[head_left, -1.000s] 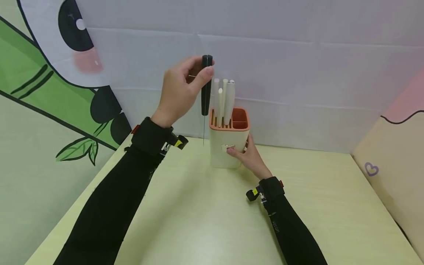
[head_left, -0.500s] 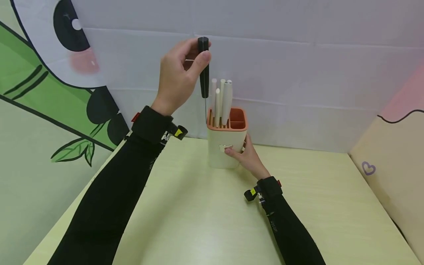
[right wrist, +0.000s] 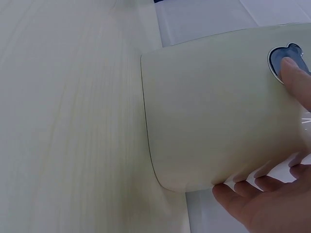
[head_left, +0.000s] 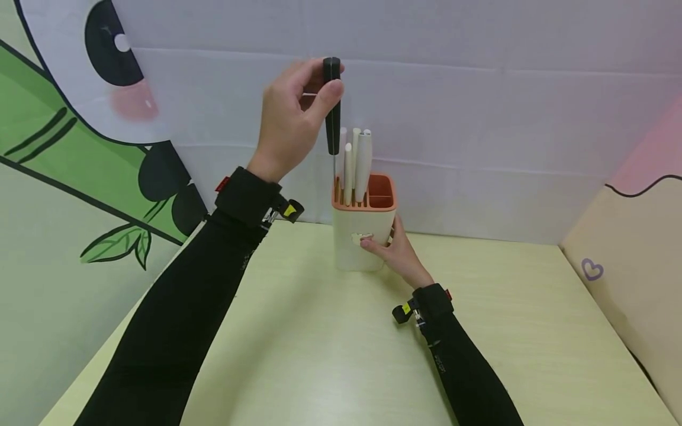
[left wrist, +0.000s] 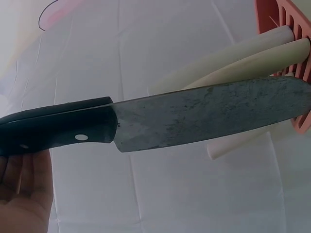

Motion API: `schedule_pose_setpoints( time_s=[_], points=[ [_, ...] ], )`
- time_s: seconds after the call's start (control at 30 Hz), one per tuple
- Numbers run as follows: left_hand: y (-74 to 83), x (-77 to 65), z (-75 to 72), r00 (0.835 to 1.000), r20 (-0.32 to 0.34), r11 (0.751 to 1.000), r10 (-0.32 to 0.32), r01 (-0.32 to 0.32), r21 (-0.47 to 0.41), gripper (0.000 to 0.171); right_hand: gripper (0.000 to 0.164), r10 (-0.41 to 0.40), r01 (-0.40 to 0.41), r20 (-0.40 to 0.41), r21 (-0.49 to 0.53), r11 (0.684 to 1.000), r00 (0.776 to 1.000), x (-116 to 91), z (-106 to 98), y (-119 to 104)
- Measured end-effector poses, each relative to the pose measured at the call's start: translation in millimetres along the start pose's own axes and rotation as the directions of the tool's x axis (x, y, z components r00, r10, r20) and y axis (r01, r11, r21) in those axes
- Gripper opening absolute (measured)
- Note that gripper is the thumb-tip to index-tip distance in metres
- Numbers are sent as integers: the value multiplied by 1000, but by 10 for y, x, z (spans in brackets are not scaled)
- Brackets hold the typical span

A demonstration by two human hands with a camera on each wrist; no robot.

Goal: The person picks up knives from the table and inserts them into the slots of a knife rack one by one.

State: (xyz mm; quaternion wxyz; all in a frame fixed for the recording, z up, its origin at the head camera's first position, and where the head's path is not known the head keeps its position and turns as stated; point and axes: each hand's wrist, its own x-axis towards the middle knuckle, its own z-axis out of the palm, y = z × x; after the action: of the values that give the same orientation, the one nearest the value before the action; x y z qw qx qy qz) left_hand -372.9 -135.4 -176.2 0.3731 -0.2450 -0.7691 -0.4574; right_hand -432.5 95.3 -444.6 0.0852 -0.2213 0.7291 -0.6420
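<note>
My left hand pinches the black handle of a kitchen knife, blade pointing down, above the left side of a cream knife block. In the left wrist view the broad, smudged blade reaches the block's orange slotted top; I cannot tell whether its tip is inside a slot. My right hand holds the block at its right side. Its thumb lies on the front badge, with the fingers on the side wall. Several white-handled knives stand in the block's slots.
The block stands on a pale wood table, near a white cloth backdrop along the back. A printed cartoon panel rises at the left. Another panel borders the right side.
My left hand has raised the knife, then shifted it slightly right, so the blade has come over the block's left slots. My right hand keeps its hold on the block.
</note>
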Motion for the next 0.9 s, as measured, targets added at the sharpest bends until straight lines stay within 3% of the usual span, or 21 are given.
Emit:
schedule_pose_setpoints(
  time_s=[0.63,0.9],
  points=[
    [-256,-127,106,993,67,995,-99,99,6,31,98,24,-24,-3,-12,1000,1000,-8,16,-22],
    [-477,-226,170,986,99,990,-133,128,53,33,97,21,-21,-3,-13,1000,1000,-9,15,-7]
  ],
)
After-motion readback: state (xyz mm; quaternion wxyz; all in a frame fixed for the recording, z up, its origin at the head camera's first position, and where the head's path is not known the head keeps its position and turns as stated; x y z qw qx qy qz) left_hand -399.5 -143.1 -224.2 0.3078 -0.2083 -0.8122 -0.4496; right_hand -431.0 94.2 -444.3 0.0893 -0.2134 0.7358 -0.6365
